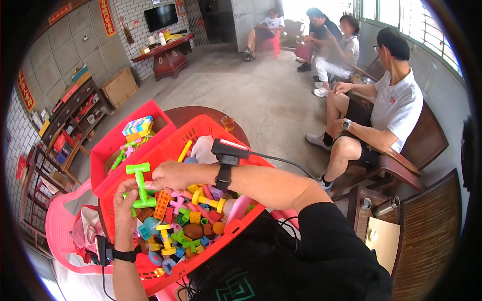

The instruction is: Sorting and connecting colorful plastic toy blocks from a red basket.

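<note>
Over the left part of a red plastic basket (241, 226), my left hand (124, 205) is closed on a bright green toy pipe assembly (141, 183), with T-shaped ends above and below. My right hand (168, 173) reaches across from the right, its fingers closed at a pink toy tube (146, 185) beside the green stem. Whether the tube is fitted into the green pieces, I cannot tell. Under my hands the basket is heaped with toy pieces, among them an orange building block (162, 203), a yellow pipe connector (164, 239) and a brown ball (193, 231).
Behind the basket stands a red box (150, 108) holding a pastel block bundle (138, 125). A glass of amber drink (228, 123) sits on the round table (201, 111). A pink plastic chair (57, 236) is at left. A person (396, 105) sits at right; others sit farther back.
</note>
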Demonstrator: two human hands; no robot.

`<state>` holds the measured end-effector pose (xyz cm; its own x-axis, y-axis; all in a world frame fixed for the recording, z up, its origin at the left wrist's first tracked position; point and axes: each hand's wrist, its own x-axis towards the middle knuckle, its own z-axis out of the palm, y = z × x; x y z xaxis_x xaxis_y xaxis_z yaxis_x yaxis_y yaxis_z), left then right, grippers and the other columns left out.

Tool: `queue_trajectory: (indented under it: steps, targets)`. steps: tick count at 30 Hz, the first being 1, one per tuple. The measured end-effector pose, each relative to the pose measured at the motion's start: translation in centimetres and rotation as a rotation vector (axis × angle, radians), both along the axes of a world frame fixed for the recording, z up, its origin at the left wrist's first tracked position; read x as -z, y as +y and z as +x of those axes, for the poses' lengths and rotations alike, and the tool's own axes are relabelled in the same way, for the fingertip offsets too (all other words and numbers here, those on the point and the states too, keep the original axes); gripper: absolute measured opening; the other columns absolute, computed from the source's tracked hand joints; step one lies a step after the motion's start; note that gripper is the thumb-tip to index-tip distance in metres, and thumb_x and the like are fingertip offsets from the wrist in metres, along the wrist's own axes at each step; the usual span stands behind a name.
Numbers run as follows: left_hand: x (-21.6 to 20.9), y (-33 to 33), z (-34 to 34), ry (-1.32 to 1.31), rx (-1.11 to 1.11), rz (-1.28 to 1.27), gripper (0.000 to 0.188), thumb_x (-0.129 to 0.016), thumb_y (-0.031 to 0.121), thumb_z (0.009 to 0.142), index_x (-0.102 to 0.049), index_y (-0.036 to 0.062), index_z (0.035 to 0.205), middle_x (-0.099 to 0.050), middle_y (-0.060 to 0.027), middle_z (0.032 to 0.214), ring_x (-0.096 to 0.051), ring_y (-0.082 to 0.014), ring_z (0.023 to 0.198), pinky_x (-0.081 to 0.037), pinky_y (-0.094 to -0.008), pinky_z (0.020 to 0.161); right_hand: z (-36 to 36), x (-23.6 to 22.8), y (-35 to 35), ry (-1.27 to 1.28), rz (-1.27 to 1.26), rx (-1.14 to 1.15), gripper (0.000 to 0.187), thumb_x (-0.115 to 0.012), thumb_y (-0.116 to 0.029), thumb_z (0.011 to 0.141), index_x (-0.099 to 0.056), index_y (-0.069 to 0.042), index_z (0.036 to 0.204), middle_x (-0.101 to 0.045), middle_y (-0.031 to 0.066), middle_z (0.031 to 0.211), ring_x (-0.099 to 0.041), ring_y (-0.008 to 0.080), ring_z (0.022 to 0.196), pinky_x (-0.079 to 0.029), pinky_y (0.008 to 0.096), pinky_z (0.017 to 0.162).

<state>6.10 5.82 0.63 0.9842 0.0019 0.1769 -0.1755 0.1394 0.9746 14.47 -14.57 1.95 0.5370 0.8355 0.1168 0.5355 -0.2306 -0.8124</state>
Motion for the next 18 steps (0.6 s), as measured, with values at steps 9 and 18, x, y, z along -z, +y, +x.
queue_trajectory:
  steps: [9,18]
  targets:
    - [-0.5,-0.2,-0.7,0.209,0.021,0.110,0.019,-0.059,0.015,0.086,-0.056,0.0019,0.100,-0.064,-0.0103,0.081,-0.063,-0.0168,0.064,-0.053,-0.0243,0.049,0.6,1.4,0.6,-0.436,0.117,0.020,0.048,-0.048,-0.039,0.088,-0.056,0.005,0.070,-0.055,0.0265,0.067,-0.056,0.0431,0.070,-0.042,0.0495,0.064]
    - [-0.2,-0.8,-0.9,0.122,-0.019,0.156,0.021,-0.068,0.019,0.081,-0.059,0.0042,0.091,-0.063,-0.0068,0.077,-0.057,-0.0097,0.053,-0.043,-0.0174,0.042,-0.6,1.1,0.4,-0.450,0.115,0.045,0.046,-0.047,-0.038,0.089,-0.055,0.005,0.074,-0.056,0.0272,0.070,-0.057,0.0438,0.074,-0.043,0.0506,0.066]
